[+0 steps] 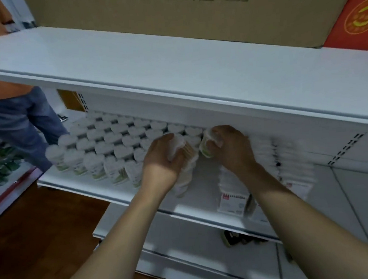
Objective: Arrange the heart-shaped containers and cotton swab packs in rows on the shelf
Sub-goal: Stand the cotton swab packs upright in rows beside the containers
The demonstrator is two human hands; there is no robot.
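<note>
1. Clearly, head view only. Left hand (163, 156) is closed around a heart-shaped container (187, 154) at the right end of the block of containers (104, 143), thumb over the lid edge, fingers wrapped round the side wall. A bagged swab bundle (185, 179) hangs below the same palm; whether the hand also pinches it I cannot tell.
2. Right hand (232, 146) is clamped over the lid of a second container (206, 146), just beside the left hand's one, fingertips curled down over the top. The two held tubs sit nearly touching, between the hands.
3. Left of the left hand: containers stand upright in tidy rows on the shelf (72, 183), white lids up, green-printed walls facing out.
4. Right of and below the right wrist: cotton swab packs (233, 192) stacked in files, more packs (295, 165) further right, partly blurred.
5. Handling judgement: tubs look like thin rigid plastic filled with swabs, so light, stiff, a little slick. Lids may be press-fit, so a lift by the lid alone could pop one; safer to hold the side wall at the lobes.
6. Packs look soft and crinkly, light, prone to sagging; grip across the middle, slide rather than lift.
7. Risk: neighbouring tubs stand close and could topple domino-fashion if nudged.
</note>
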